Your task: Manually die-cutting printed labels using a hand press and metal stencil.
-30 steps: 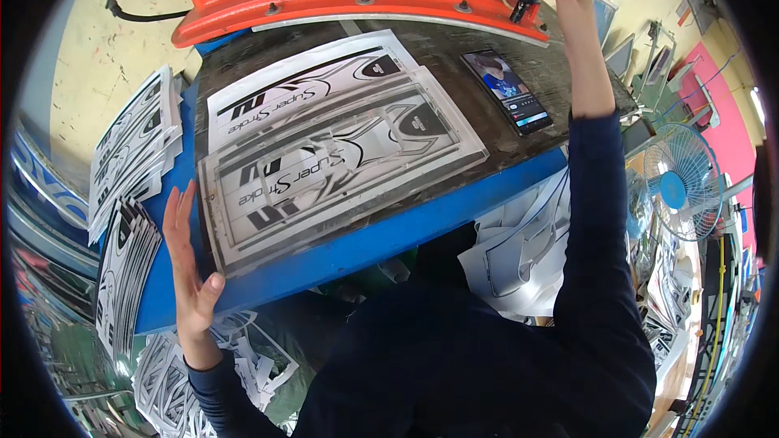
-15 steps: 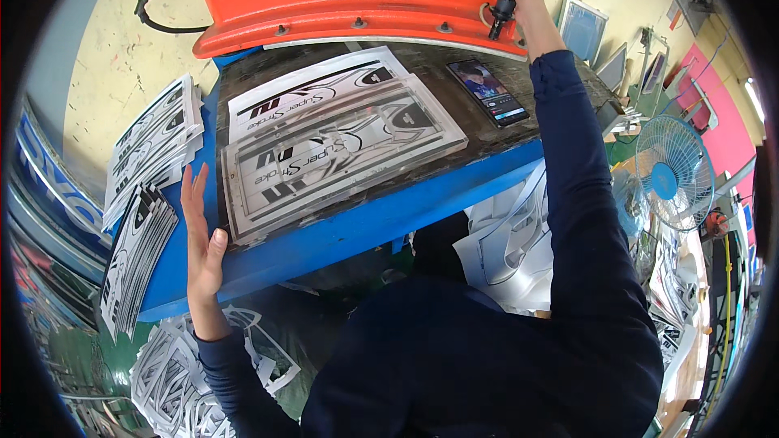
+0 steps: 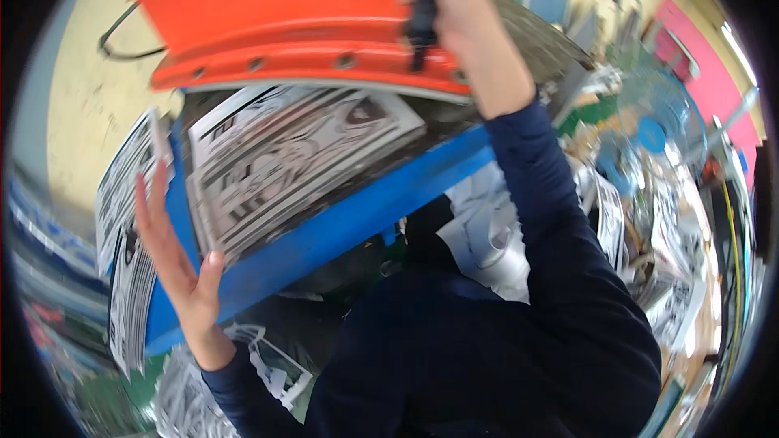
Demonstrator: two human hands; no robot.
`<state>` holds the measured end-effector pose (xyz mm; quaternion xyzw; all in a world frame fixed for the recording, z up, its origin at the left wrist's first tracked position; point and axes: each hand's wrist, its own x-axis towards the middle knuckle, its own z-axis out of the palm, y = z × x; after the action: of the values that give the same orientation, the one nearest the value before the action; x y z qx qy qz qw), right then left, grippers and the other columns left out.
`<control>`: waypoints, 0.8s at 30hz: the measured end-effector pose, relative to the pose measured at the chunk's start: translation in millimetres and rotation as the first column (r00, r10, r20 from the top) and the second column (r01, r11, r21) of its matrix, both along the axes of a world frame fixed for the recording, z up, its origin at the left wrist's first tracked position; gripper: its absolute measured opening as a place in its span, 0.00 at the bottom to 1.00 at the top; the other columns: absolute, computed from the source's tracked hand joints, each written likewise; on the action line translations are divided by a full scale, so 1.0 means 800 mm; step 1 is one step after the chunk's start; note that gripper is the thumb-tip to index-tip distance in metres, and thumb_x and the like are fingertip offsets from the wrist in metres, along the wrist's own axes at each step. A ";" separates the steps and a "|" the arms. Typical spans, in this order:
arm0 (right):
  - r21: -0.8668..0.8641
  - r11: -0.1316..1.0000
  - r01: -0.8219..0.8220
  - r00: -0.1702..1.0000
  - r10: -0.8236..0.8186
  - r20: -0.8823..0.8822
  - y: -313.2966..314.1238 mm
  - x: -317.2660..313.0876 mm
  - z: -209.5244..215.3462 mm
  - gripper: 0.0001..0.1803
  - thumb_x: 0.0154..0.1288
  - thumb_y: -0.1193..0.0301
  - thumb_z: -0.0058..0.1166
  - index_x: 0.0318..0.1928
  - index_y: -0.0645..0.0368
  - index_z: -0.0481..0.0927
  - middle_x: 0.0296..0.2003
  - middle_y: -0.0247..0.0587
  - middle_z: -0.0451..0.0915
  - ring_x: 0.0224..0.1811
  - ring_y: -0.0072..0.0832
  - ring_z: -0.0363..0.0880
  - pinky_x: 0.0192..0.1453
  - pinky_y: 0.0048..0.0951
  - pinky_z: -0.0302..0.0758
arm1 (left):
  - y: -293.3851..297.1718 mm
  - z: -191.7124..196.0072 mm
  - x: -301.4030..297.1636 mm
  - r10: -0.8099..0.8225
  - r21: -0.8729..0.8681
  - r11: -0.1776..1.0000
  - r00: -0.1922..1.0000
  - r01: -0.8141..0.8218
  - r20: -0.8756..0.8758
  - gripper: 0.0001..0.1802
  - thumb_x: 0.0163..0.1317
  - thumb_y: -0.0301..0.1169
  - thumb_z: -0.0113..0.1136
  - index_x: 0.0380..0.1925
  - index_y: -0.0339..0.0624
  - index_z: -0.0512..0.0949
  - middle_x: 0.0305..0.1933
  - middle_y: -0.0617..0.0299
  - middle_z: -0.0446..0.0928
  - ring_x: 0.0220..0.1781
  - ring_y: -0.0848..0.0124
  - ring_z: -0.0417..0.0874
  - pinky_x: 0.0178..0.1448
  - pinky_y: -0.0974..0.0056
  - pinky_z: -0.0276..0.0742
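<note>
My right hand (image 3: pixel 462 20) is wrapped round the black handle (image 3: pixel 421 20) on the big orange-red press arm (image 3: pixel 276 32). Under the arm, a clear flat cutting die (image 3: pixel 213 231) lies over a printed white sheet (image 3: pixel 223 131) on the dark worktop (image 3: pixel 398 144). The arm covers the far part of both. At the near left corner of the die, my left hand (image 3: pixel 182 268) is raised with fingers spread and holds nothing. Stacks of printed sheets (image 3: pixel 122 178) and cut pieces (image 3: pixel 131 308) stand just left of it.
A blue table edge (image 3: pixel 349 223) runs along the front. White offcuts lie in a heap (image 3: pixel 191 385) at the lower left, and more white sheets (image 3: pixel 487 227) hang below the table. At the right are a blue fan (image 3: pixel 652 134) and piled scraps (image 3: pixel 669 251).
The press arm has swung left and toward me, over the die, with my right hand on its handle. It now hides the phone. My left hand stays open and raised; the view has shifted.
</note>
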<state>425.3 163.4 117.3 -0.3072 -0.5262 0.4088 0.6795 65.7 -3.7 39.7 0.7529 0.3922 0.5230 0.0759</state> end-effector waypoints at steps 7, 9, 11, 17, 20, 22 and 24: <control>0.151 0.953 -0.264 0.964 0.253 0.086 -0.095 -0.091 -0.009 0.17 0.61 0.64 0.65 0.39 0.67 0.81 0.29 0.38 0.83 0.33 0.24 0.83 0.40 0.28 0.79 | 0.006 0.055 0.073 0.035 0.068 0.997 0.998 -0.032 -0.055 0.64 0.57 0.60 0.68 0.79 0.33 0.45 0.77 0.37 0.61 0.81 0.46 0.59 0.81 0.40 0.45; 0.372 0.915 -0.154 0.935 0.013 0.354 -0.106 -0.095 -0.016 0.26 0.60 0.59 0.67 0.49 0.69 0.77 0.33 0.48 0.84 0.35 0.39 0.85 0.43 0.34 0.80 | 0.010 0.068 0.079 0.052 0.146 0.989 0.992 -0.034 -0.119 0.59 0.61 0.53 0.68 0.79 0.33 0.46 0.72 0.35 0.69 0.75 0.45 0.70 0.77 0.41 0.60; 0.486 0.863 -0.140 0.941 -0.037 0.337 -0.103 -0.099 -0.028 0.29 0.60 0.58 0.68 0.52 0.69 0.76 0.35 0.52 0.84 0.35 0.45 0.85 0.43 0.38 0.80 | 0.004 0.078 0.081 0.043 0.141 0.990 0.991 -0.024 -0.130 0.52 0.67 0.45 0.63 0.80 0.35 0.44 0.72 0.35 0.69 0.73 0.47 0.72 0.74 0.42 0.65; 0.896 -0.025 0.443 0.286 -0.944 -0.168 -0.006 -0.031 0.012 0.30 0.62 0.65 0.63 0.61 0.67 0.71 0.54 0.64 0.77 0.49 0.49 0.82 0.54 0.45 0.79 | -0.025 0.090 0.032 0.414 0.339 0.866 0.908 -0.368 -0.071 0.37 0.73 0.26 0.59 0.78 0.44 0.57 0.56 0.43 0.83 0.52 0.66 0.89 0.54 0.65 0.88; 0.844 0.415 0.341 0.440 -0.864 0.247 -0.012 -0.001 0.008 0.33 0.63 0.76 0.59 0.68 0.64 0.63 0.62 0.63 0.69 0.60 0.54 0.76 0.64 0.49 0.74 | -0.041 0.092 -0.007 0.557 0.340 0.796 0.826 -0.501 -0.090 0.32 0.72 0.25 0.60 0.74 0.41 0.62 0.58 0.41 0.81 0.56 0.63 0.87 0.55 0.63 0.89; 0.830 0.486 0.273 0.541 -0.791 0.285 -0.019 0.018 0.016 0.31 0.63 0.76 0.59 0.66 0.62 0.65 0.60 0.61 0.71 0.59 0.54 0.77 0.63 0.48 0.76 | -0.039 0.098 -0.001 0.569 0.384 0.772 0.820 -0.506 -0.063 0.29 0.72 0.26 0.60 0.71 0.40 0.66 0.60 0.41 0.80 0.58 0.63 0.86 0.55 0.62 0.89; 0.825 0.540 0.166 0.664 -0.679 0.312 -0.010 0.029 0.024 0.27 0.63 0.77 0.63 0.62 0.60 0.70 0.55 0.55 0.76 0.53 0.48 0.82 0.52 0.40 0.83 | -0.039 0.104 -0.006 0.577 0.427 0.748 0.816 -0.508 -0.040 0.26 0.72 0.27 0.61 0.68 0.38 0.69 0.61 0.41 0.79 0.60 0.63 0.85 0.55 0.60 0.88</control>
<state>448.2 155.5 136.8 -0.2427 -0.7323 -0.1514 0.6181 60.8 -35.0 122.6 0.6464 0.4850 0.5246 -0.2679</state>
